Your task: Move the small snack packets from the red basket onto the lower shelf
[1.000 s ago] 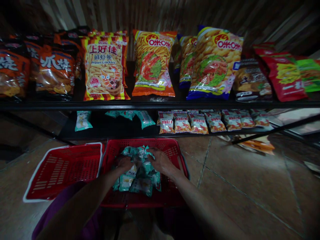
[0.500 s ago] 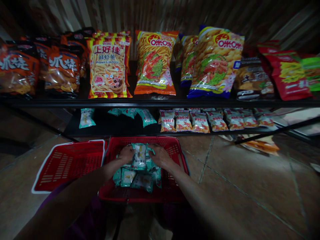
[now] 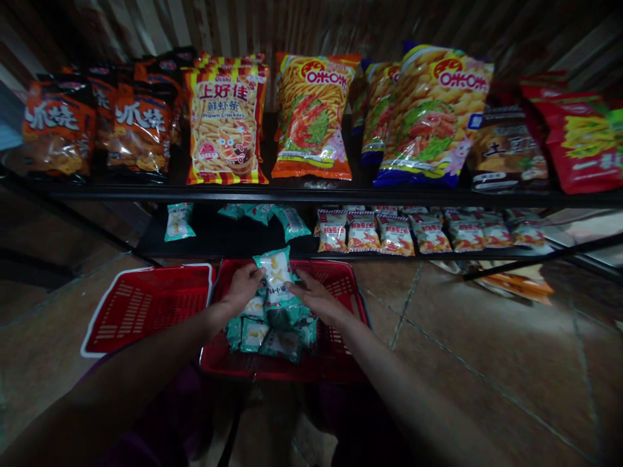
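Note:
Over the red basket (image 3: 357, 318), a small teal-and-white snack bag (image 3: 275, 275) is raised and tilted a little. My left hand (image 3: 244, 285) pinches the bag's left edge. My right hand (image 3: 316, 295) grips its right side lower down, the fingertips partly hidden by the bag. Beneath both hands, more teal snack bags (image 3: 254, 335) lie heaped inside the basket. On the low black shelf (image 3: 228, 246) just beyond, one teal bag (image 3: 180, 222) sits alone at the left, and a few more teal bags (image 3: 291, 222) lie near the middle.
A second red basket (image 3: 146, 305) with a white rim stands to the left. Small white-and-orange snack packs (image 3: 365, 232) fill the lower shelf's right side. Large chip bags (image 3: 316, 117) line the upper shelf (image 3: 311, 193). Under the shelf at right, packages (image 3: 516, 280) lie on the tiled floor (image 3: 462, 350).
The teal snack bag between my hands has risen from the heap and tilted, its top now above the basket's far rim. The whole view has shifted slightly.

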Demonstrator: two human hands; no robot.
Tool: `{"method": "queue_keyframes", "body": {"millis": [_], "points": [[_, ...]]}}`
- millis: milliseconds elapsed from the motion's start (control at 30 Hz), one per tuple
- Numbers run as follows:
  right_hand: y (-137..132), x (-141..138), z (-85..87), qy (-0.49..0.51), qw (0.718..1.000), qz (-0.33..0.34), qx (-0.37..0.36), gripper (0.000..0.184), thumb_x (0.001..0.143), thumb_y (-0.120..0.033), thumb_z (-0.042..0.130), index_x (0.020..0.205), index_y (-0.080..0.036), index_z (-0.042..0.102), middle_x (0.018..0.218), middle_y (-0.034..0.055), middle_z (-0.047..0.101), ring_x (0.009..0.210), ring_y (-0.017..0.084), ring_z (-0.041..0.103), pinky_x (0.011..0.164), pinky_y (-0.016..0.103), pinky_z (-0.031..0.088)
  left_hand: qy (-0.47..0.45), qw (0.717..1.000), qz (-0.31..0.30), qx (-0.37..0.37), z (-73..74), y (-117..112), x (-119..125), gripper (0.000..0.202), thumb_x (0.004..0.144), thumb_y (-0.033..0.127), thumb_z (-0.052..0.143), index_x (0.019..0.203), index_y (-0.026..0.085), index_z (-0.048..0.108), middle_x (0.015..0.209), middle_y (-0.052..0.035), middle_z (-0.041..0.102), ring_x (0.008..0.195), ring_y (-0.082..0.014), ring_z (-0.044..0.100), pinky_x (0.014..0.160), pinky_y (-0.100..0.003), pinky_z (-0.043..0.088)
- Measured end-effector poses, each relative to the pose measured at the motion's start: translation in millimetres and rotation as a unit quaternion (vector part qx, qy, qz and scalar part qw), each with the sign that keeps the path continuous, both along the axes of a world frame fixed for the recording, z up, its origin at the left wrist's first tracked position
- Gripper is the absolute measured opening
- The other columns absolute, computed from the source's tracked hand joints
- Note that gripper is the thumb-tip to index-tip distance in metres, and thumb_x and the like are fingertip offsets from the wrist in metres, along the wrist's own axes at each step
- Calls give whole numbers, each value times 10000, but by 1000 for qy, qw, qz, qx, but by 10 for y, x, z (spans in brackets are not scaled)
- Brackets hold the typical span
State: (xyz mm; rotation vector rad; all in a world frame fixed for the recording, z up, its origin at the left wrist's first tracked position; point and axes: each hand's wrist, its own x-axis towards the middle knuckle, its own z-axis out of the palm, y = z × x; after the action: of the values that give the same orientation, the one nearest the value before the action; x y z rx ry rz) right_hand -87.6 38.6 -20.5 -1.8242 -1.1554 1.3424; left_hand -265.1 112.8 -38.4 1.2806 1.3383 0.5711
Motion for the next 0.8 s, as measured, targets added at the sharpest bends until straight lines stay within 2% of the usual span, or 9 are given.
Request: {"method": "queue_keyframes", "body": {"millis": [100,167,333,400,467,533,600,700,800], "points": [[-16,-46,87,161,982,-75,-58,663,768,-406,647,1355,-188,429,1314,116,569,1135,240,592,819,348,551,-76,995,58,-34,74,3,26,172,777,288,570,672,159,527,709,-13,600,681,-136,611,654,-248,521],[-20,-61,132,208,970,-103,-69,658,734,-365,680,1318,-171,447,1232,120,622,1037,229,637,758,327,559,-106,990,69,-58,102,-13,37,166,767,286,593,678,153,548,730,-22,616,708,-140,616,682,-262,529],[-5,37,120,170,978,-121,-4,449,642,-390,733,1007,-174,584,991,74,696,837,205,660,683,306,525,-161,979,72,-104,153,-61,30,186,741,293,652,820,140,582,905,-73,661,825,-169,645,776,-308,530],[4,119,99,136,983,-114,36,429,601,-394,750,932,-173,590,947,53,690,835,199,648,706,308,512,-162,978,103,-81,178,-46,7,333,718,274,684,999,139,568,1081,-114,638,928,-196,640,811,-328,523],[10,206,97,103,990,-77,58,412,604,-399,740,918,-175,596,922,34,681,840,192,635,730,312,500,-143,980,127,-52,218,-8,-27,521,715,267,692,1191,166,508,1266,-143,560,1062,-220,602,869,-340,501],[11,281,119,64,995,-23,69,381,636,-398,711,928,-177,608,918,25,674,840,185,625,748,312,487,-121,986,109,-32,276,39,-63,564,724,284,682,1247,177,501,1341,-143,517,1151,-231,557,934,-337,463],[11,329,153,20,997,19,75,355,661,-374,686,950,-179,623,940,24,670,847,182,621,764,310,479,-126,990,55,-29,340,68,-84,507,720,311,677,1189,159,560,1310,-136,551,1168,-238,549,957,-334,444],[14,342,196,-26,995,68,69,338,680,-338,668,978,-180,644,966,28,672,870,190,624,780,310,476,-144,988,-11,-45,401,52,-79,509,678,335,713,1140,157,592,1176,-117,636,1073,-235,606,887,-333,480],[25,315,196,-24,994,81,62,361,677,-337,683,1005,-187,651,994,29,675,902,193,626,788,306,481,-150,985,-40,-77,395,-10,-56,486,655,311,734,1097,176,582,996,-62,682,889,-190,657,755,-296,517]]}}
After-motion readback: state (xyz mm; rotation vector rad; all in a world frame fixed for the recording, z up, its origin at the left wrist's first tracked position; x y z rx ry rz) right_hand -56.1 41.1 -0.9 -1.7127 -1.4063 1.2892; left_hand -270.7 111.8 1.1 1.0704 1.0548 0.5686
